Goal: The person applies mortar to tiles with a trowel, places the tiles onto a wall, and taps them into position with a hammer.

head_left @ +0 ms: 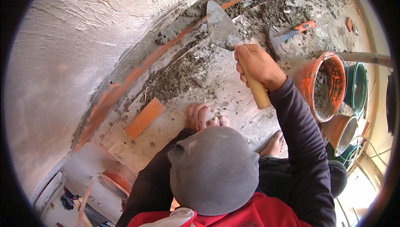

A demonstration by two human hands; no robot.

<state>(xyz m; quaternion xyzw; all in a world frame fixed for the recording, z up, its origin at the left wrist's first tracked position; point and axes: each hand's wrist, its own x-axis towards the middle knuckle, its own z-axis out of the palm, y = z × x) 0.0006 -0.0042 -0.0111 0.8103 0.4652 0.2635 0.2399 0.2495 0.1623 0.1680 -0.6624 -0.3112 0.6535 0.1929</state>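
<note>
My right hand (256, 66) grips the wooden handle (259, 96) of a mortar-coated trowel (218, 23), its blade raised toward the orange band along the wall's base (137, 73). My left hand (196, 116) rests on the dusty floor (233, 106) beside bare toes (221, 120), fingers bent and apart, partly hidden by a rounded grey cloth shape (212, 168). An orange tile (145, 117) lies left of it. Loose mortar rubble (177, 75) is heaped along the wall. Beyond my right hand lies a claw hammer (291, 33) with an orange-and-black handle.
A curved pale wall (71, 35) fills the left. At right stand an orange mortar bucket (306, 81), a green bucket (358, 85) and a terracotta container (333, 131), near a pipe (366, 58) and cables (373, 152). Another reddish bucket (118, 173) sits at lower left.
</note>
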